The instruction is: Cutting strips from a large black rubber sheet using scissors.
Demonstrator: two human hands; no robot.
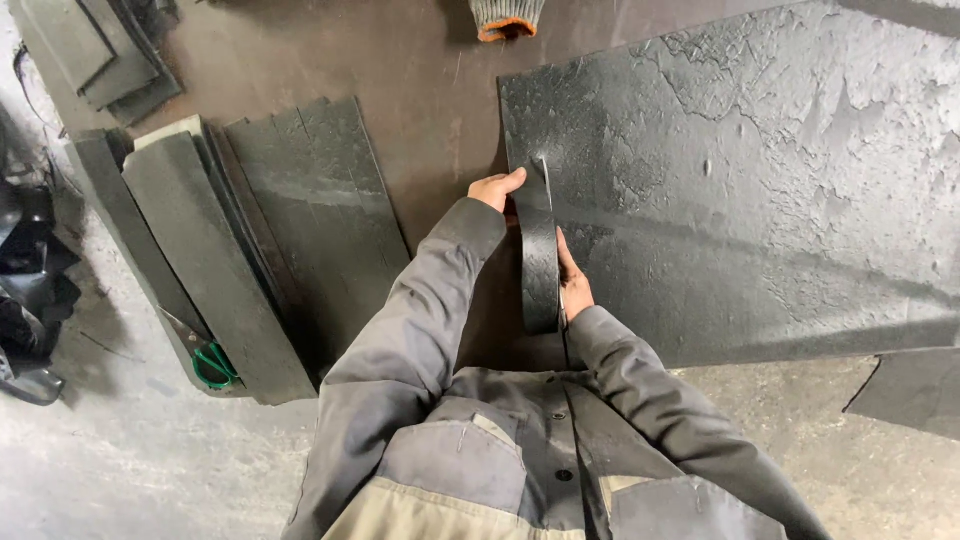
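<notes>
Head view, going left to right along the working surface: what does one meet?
Green-handled scissors → stack of dark cut rubber strips → left hand → narrow black rubber strip held in both hands → right hand → large dark rough rubber sheet.

Left hand (495,188) grips top of black rubber strip (540,265); right hand (574,285) holds its side, over large rubber sheet (760,200). Green-handled scissors (208,358) lie on cut strips (250,250), left.

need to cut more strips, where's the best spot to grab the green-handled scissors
Probably by the green handle loops, coming from the near, lower side. The scissors lie flat on the stacked dark strips, handles toward the person and blades pointing up-left, away from them.
</notes>
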